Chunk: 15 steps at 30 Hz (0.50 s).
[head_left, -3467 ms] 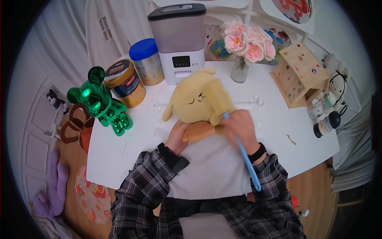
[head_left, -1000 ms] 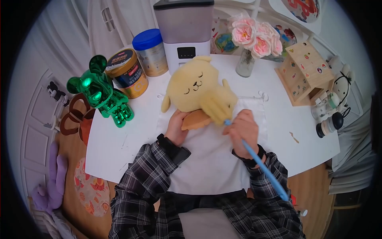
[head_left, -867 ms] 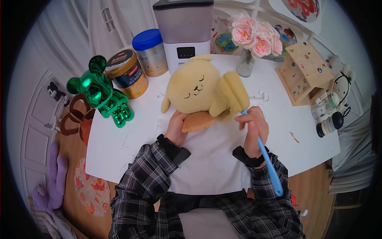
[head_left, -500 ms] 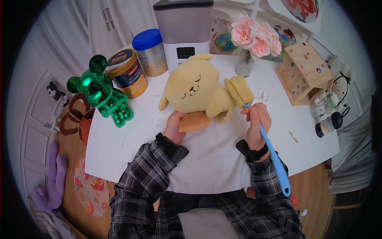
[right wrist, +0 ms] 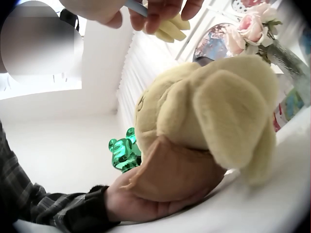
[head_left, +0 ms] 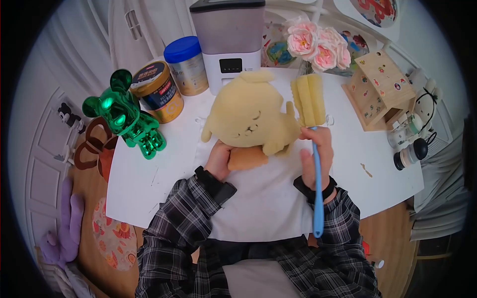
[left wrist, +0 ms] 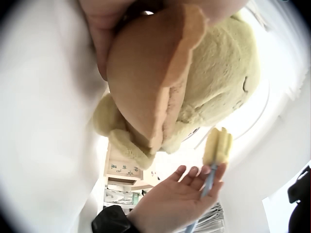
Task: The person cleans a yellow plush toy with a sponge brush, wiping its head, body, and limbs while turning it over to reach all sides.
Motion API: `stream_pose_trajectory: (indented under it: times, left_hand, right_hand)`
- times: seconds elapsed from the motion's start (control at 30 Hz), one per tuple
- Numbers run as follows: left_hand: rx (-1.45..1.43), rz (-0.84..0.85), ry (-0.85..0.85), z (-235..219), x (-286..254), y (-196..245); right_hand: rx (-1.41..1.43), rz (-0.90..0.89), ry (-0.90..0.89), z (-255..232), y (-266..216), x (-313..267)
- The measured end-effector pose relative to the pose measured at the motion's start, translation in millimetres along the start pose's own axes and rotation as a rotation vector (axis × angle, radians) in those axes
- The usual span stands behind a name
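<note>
Plush toy (head_left: 241, 111), fuzzy and round-headed, is gripped mid-frame by your left fingers (left wrist: 99, 46); right of centre, your right fingers (left wrist: 192, 175) pinch a ridged sponge brush (head_left: 311, 102).

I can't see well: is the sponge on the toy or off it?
Off: both wrist views show a gap between sponge and toy.

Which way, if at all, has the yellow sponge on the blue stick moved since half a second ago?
Yes: in the head view, the yellow sponge has moved up and slightly right, closer to the pink roses.
</note>
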<state>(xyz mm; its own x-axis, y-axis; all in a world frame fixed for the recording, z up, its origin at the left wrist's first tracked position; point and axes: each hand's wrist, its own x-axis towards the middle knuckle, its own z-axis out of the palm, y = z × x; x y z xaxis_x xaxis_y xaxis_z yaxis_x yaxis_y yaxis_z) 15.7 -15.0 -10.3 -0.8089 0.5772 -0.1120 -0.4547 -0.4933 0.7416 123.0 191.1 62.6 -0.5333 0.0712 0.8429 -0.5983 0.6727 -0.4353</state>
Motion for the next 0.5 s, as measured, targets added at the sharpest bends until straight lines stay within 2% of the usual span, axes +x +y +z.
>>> stream_pose_trajectory:
  times: [0.1, 0.2, 0.23, 0.33, 0.43, 0.5]
  left_hand:
    - [0.008, 0.006, 0.011, 7, -1, -1]
    - [0.052, 0.024, -0.017, 2, 0, -2]
    - [0.073, 0.034, -0.038, 1, 0, -3]
    - [0.019, 0.016, -0.026, 6, 1, -1]
    - [-0.009, 0.027, -0.108, 17, -3, 5]
    - [0.071, 0.049, -0.107, 17, -3, 3]
  right_hand:
    - [-0.041, -0.156, -0.148, 10, -9, -1]
    - [-0.028, 0.016, -0.163, 11, -1, -4]
    - [-0.118, 0.132, -0.051, 6, 9, -3]
    - [-0.026, 0.288, 0.029, -1, 11, -2]
    - [-0.009, -0.007, 0.146, 5, 5, -6]
    - [-0.027, -0.109, -0.029, 7, 2, -7]
